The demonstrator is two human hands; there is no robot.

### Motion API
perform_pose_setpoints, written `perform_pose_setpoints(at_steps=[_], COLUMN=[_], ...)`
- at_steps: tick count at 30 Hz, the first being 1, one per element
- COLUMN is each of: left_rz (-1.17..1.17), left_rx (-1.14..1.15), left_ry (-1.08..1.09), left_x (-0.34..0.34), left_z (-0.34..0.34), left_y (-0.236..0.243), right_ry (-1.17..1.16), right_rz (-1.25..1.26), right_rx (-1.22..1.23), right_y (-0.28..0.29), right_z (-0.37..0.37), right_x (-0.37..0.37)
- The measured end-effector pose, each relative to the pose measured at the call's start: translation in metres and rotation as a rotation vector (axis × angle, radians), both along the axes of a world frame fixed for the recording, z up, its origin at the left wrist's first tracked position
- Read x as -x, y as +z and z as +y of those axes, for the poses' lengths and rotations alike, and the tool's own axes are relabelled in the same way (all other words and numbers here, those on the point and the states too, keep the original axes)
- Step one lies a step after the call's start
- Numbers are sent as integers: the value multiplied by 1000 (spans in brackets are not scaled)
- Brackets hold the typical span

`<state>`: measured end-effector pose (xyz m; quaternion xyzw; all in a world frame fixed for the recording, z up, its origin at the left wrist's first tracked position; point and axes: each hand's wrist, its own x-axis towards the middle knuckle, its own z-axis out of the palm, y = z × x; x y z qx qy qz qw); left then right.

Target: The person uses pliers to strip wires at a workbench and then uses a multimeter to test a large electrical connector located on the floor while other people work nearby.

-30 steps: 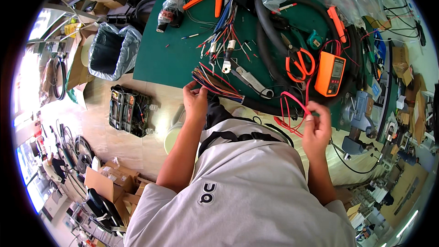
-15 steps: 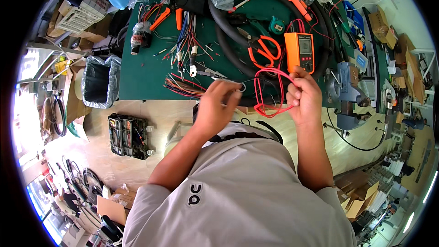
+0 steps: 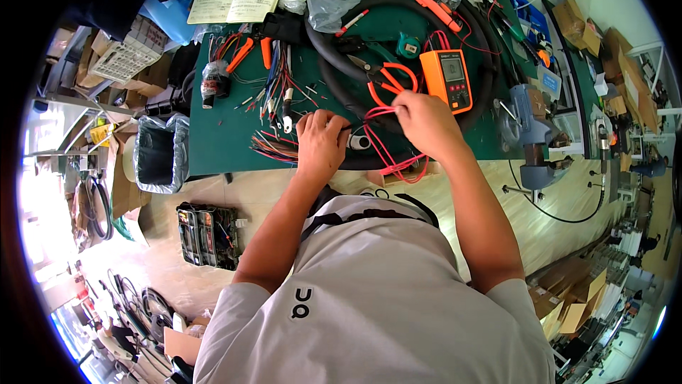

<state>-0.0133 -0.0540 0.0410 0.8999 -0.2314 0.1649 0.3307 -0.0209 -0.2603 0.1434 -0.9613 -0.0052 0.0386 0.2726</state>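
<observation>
One right hand point(image 3: 429, 125), grip pinching red leads point(image 3: 381, 111), mid-frame, near the orange meter point(image 3: 449, 87). One left hand point(image 3: 322, 141), curled over the bench point(image 3: 229, 139); its contents I cannot tell. Change logged: hands nearer each other than half a second ago, likely easing lead handling.

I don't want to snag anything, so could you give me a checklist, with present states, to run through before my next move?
1. Red leads held by the right hand: ok.
2. Red leads free of loops: not ok, they hang in loose loops below that hand.
3. Left hand grip secure: cannot tell, its back hides the fingertips.
4. Scissors well away from the right hand: not ok, their orange handles lie close to its fingers.
5. Orange meter with its screen visible: ok, nothing covers it.
</observation>
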Motion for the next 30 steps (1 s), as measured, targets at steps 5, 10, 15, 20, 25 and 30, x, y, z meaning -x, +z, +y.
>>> perform_pose_setpoints(at_steps=[5, 10, 15, 20, 25, 30], left_rz=[62, 535, 417, 797, 857, 721], left_rx=[48, 105, 313, 345, 546, 395], left_ry=[208, 299, 175, 103, 68, 127], left_x=[12, 23, 21, 13, 18, 27], left_z=[3, 7, 3, 6, 11, 3], left_y=[5, 7, -22, -4, -22, -15], right_ry=[344, 416, 387, 297, 75, -78], right_rz=[243, 368, 393, 241, 156, 584], right_rx=[188, 115, -106, -213, -367, -745], right_y=[-4, -18, -24, -35, -53, -36], right_z=[41, 54, 47, 36, 22, -11], right_x=[-45, -57, -60, -48, -11, 27])
